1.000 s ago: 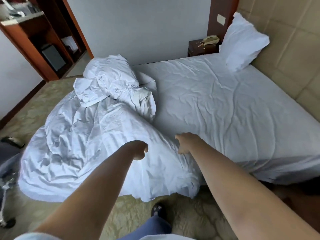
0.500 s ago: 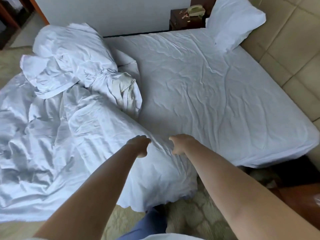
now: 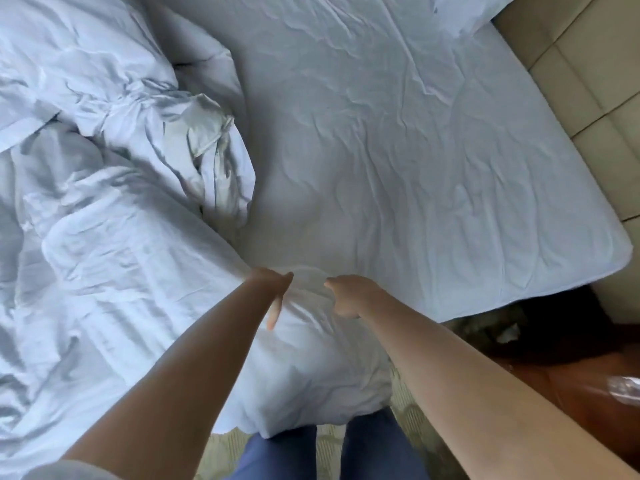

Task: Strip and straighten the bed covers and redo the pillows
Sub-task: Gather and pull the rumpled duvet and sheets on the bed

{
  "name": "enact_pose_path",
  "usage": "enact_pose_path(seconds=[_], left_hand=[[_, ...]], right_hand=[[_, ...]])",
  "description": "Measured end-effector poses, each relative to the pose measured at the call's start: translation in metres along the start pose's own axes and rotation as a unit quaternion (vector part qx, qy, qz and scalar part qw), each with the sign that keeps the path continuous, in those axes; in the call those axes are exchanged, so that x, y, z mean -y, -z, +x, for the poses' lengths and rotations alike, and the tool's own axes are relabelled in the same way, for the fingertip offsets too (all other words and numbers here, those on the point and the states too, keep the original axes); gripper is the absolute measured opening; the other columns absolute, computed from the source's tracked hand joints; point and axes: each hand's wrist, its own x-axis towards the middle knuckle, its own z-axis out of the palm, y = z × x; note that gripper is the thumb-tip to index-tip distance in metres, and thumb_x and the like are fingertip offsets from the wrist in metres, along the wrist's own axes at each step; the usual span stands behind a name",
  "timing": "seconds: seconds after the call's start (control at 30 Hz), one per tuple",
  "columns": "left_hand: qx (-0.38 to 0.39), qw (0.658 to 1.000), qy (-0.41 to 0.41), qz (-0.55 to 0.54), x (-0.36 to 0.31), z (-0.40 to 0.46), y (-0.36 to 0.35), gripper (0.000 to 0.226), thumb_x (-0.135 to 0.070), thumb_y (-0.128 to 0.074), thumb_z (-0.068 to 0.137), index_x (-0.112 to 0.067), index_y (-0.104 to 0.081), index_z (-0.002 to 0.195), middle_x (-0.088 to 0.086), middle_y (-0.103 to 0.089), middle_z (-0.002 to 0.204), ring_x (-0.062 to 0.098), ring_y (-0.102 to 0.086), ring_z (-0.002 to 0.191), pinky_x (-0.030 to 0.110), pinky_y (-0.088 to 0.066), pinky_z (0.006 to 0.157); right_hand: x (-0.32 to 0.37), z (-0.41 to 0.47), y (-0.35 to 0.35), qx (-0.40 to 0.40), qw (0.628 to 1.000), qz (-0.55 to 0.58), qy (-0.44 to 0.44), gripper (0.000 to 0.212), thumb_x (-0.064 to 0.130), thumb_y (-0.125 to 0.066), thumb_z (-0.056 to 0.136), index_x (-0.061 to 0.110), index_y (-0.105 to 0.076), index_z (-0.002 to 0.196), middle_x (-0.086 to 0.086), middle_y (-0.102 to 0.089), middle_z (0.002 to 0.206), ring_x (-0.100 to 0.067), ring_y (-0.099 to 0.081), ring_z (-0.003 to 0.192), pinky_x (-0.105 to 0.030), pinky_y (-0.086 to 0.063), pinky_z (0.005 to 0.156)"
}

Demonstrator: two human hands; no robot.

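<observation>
1. Head view: the left hand (image 3: pixel 273 289) lies on the rumpled white duvet (image 3: pixel 114 258), fingers straight and pointing down over the cloth, gripping nothing.
2. The right hand (image 3: pixel 349 294) sits just beside it on the same fold; its fingers look curled into the fabric, though the blur makes this uncertain.
3. The duvet hangs off the bed's left side over the carpet (image 3: pixel 225 448).
4. The fitted sheet (image 3: pixel 398 150) lies creased; a pillow (image 3: pixel 467 12) rests at the top corner.
5. No writing is legible.
</observation>
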Motion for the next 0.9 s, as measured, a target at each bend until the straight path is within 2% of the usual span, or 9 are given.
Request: enact_pose_path(seconds=[0.17,0.27,0.33,0.4,0.5,0.57,0.67,0.77,0.9], left_hand=[[0.115,0.99,0.059,-0.048,0.013,0.004,-0.013,0.127,-0.03,-0.087,0.062,-0.016,0.001,0.153,0.014,-0.022,0.155,0.031,-0.031,0.139,0.042,-0.038,0.108],[0.12,0.981,0.108,-0.103,0.027,0.005,-0.031,0.113,-0.028,-0.08,0.075,-0.011,0.0,0.153,0.015,-0.02,0.157,0.029,-0.029,0.141,0.038,-0.034,0.11],[0.102,0.971,0.16,-0.148,0.037,0.009,-0.049,0.075,-0.033,-0.05,0.098,-0.006,-0.007,0.152,0.015,-0.017,0.158,0.027,-0.025,0.143,0.035,-0.024,0.114],[0.081,0.983,0.126,-0.103,0.05,0.014,-0.067,0.063,-0.041,-0.032,0.103,-0.001,-0.019,0.149,0.016,-0.022,0.156,0.027,-0.026,0.143,0.034,-0.021,0.114],[0.045,0.983,0.13,-0.121,0.068,0.008,-0.084,0.061,-0.041,-0.042,0.1,0.001,-0.034,0.143,0.017,-0.036,0.149,0.029,-0.036,0.137,0.035,-0.031,0.109],[0.07,0.969,0.129,-0.2,0.077,0.009,-0.091,0.071,-0.033,-0.046,0.099,-0.005,-0.009,0.152,0.015,-0.013,0.158,0.029,-0.022,0.144,0.039,-0.026,0.114],[0.152,0.954,0.125,-0.226,0.081,0.001,-0.085,0.127,-0.021,-0.082,0.071,-0.023,0.017,0.151,0.012,0.004,0.159,0.029,-0.02,0.144,0.037,-0.035,0.106],[0.164,0.965,0.091,-0.183,0.083,-0.01,-0.078,0.129,-0.02,-0.084,0.067,-0.014,0.012,0.152,0.018,-0.009,0.157,0.027,-0.039,0.134,0.03,-0.043,0.096],[0.157,0.961,0.085,-0.213,0.1,-0.015,-0.089,0.139,-0.022,-0.088,0.063,-0.023,0.021,0.149,0.017,-0.008,0.157,0.033,-0.037,0.135,0.039,-0.043,0.101]], right_hand=[[0.013,0.038,-0.015,-0.013,0.999,0.018,0.032,0.05,0.014,-0.046,0.091,0.014,-0.041,0.141,-0.01,-0.047,0.14,-0.028,-0.047,0.127,-0.039,-0.042,0.103],[0.03,0.058,-0.022,-0.025,0.998,0.007,0.061,0.046,0.015,-0.047,0.093,0.012,-0.041,0.139,-0.012,-0.047,0.136,-0.03,-0.046,0.126,-0.039,-0.042,0.1],[0.044,0.069,-0.027,-0.039,0.996,0.006,0.078,0.046,0.018,-0.05,0.093,0.01,-0.039,0.137,-0.013,-0.044,0.136,-0.031,-0.043,0.127,-0.04,-0.04,0.099],[0.056,0.075,-0.031,-0.046,0.995,0.02,0.087,0.056,0.025,-0.058,0.09,0.011,-0.036,0.139,-0.012,-0.038,0.14,-0.031,-0.04,0.129,-0.041,-0.039,0.099],[0.072,0.083,-0.039,-0.016,0.995,0.054,0.088,0.082,0.037,-0.068,0.082,0.014,-0.022,0.146,-0.01,-0.022,0.151,-0.031,-0.033,0.133,-0.041,-0.036,0.103],[0.08,0.086,-0.043,0.017,0.989,0.132,0.064,0.102,0.047,-0.071,0.078,0.016,-0.007,0.151,-0.009,-0.009,0.157,-0.03,-0.027,0.139,-0.042,-0.033,0.108],[0.096,0.083,-0.044,0.077,0.942,0.325,0.03,0.113,0.04,-0.075,0.078,0.012,0.006,0.152,-0.009,-0.019,0.156,-0.025,-0.034,0.137,-0.034,-0.036,0.107],[0.117,0.076,-0.056,0.124,0.925,0.36,0.017,0.106,0.035,-0.075,0.079,0.012,-0.002,0.153,-0.009,-0.048,0.135,-0.022,-0.059,0.11,-0.034,-0.05,0.087],[0.137,0.073,-0.068,0.147,0.959,0.242,0.031,0.078,0.048,-0.069,0.08,0.014,-0.039,0.143,-0.008,-0.046,0.144,-0.025,-0.049,0.126,-0.031,-0.042,0.101]])
